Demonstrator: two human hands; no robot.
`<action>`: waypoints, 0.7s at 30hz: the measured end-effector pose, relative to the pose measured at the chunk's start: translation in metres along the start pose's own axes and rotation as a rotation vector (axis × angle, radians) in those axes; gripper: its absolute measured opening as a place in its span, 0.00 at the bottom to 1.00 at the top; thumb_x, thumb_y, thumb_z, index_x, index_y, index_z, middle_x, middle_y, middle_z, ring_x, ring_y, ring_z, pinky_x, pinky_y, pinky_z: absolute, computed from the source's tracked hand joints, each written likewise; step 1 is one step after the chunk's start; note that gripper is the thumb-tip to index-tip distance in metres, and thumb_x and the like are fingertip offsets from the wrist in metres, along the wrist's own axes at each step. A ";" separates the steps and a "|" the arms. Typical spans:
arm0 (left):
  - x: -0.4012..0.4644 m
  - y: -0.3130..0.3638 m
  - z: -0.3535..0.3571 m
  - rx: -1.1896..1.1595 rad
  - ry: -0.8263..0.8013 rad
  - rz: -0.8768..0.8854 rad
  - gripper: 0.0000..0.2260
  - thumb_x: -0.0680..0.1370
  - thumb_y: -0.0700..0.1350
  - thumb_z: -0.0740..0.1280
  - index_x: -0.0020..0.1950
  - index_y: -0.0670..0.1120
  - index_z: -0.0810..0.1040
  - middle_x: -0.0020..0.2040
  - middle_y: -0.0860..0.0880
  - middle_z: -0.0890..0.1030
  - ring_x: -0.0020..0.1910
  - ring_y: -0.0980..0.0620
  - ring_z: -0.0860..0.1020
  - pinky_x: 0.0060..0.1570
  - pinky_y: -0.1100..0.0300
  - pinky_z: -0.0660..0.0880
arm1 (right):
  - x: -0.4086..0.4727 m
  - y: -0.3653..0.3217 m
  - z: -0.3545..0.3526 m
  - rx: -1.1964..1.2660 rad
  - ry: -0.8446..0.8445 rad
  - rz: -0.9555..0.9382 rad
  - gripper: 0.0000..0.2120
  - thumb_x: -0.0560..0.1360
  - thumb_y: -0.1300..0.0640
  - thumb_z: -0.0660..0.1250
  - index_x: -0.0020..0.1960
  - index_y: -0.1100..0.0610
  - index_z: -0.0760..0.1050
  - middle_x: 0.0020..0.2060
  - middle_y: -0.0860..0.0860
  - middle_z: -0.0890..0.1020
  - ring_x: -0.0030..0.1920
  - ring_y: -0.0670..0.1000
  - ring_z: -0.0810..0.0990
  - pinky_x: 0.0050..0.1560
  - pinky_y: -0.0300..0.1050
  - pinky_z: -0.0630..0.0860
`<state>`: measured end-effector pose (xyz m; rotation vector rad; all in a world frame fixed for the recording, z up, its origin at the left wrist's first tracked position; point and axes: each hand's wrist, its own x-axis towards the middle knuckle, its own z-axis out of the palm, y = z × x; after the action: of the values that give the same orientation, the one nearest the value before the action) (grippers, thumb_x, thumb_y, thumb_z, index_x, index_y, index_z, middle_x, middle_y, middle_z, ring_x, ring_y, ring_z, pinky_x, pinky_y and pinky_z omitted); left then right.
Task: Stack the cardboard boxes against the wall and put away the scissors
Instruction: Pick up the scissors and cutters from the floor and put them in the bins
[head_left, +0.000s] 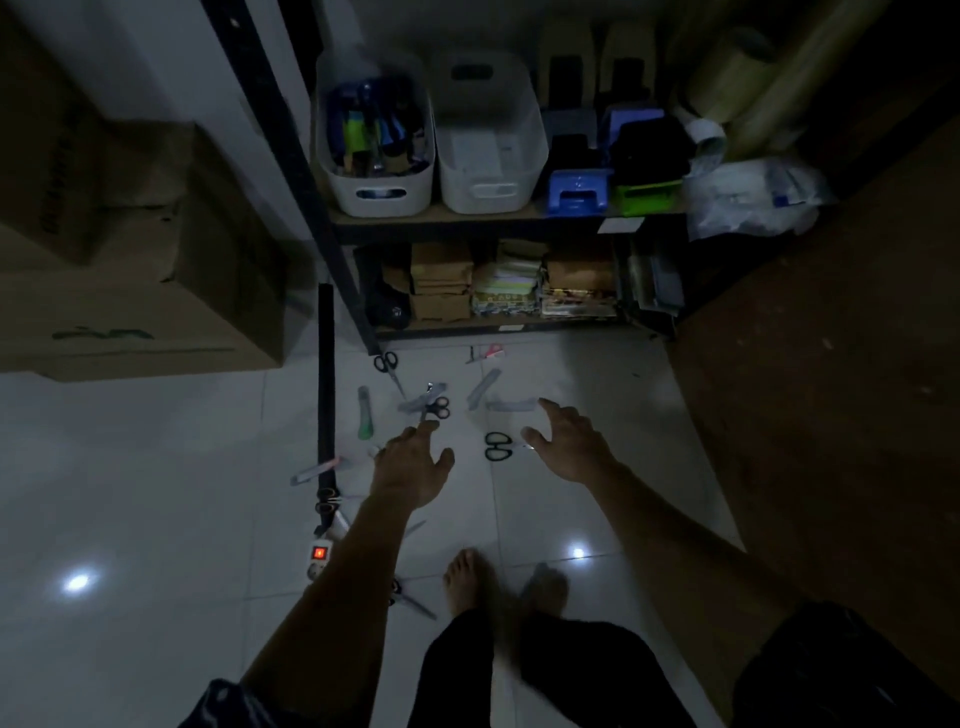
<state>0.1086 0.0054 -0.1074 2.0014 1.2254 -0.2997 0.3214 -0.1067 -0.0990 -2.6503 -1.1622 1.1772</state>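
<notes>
Scissors (498, 446) on tiled floor (156, 493) (dim room)

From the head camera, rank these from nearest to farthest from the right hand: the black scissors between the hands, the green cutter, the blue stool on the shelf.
From the right hand:
1. Black scissors, just left of it on the floor.
2. Green cutter, farther left, beyond the left hand.
3. Blue stool, up on the shelf.

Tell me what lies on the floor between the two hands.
Head view: black-handled scissors lie on bare tile between the left hand and right hand.
</notes>
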 end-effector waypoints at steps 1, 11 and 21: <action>0.012 -0.003 0.009 -0.014 0.003 -0.008 0.24 0.78 0.54 0.63 0.73 0.50 0.66 0.68 0.45 0.74 0.66 0.41 0.72 0.64 0.47 0.70 | 0.014 0.005 0.007 -0.006 -0.001 0.002 0.33 0.81 0.39 0.57 0.80 0.51 0.53 0.75 0.57 0.64 0.73 0.61 0.64 0.70 0.58 0.65; 0.176 -0.068 0.129 -0.066 0.071 -0.040 0.22 0.78 0.51 0.65 0.72 0.49 0.70 0.65 0.48 0.78 0.65 0.46 0.75 0.62 0.54 0.69 | 0.203 0.066 0.117 0.011 0.002 -0.009 0.29 0.81 0.42 0.58 0.79 0.50 0.57 0.74 0.57 0.65 0.71 0.60 0.65 0.68 0.56 0.67; 0.355 -0.112 0.269 -0.109 0.202 0.079 0.26 0.73 0.56 0.59 0.66 0.43 0.75 0.58 0.42 0.82 0.57 0.43 0.80 0.58 0.51 0.76 | 0.391 0.132 0.225 -0.072 0.088 -0.104 0.27 0.80 0.45 0.61 0.77 0.49 0.62 0.71 0.57 0.68 0.69 0.62 0.67 0.66 0.57 0.69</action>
<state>0.2449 0.0797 -0.5395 2.0163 1.2535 0.0091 0.4307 -0.0124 -0.5463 -2.6254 -1.3336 1.0107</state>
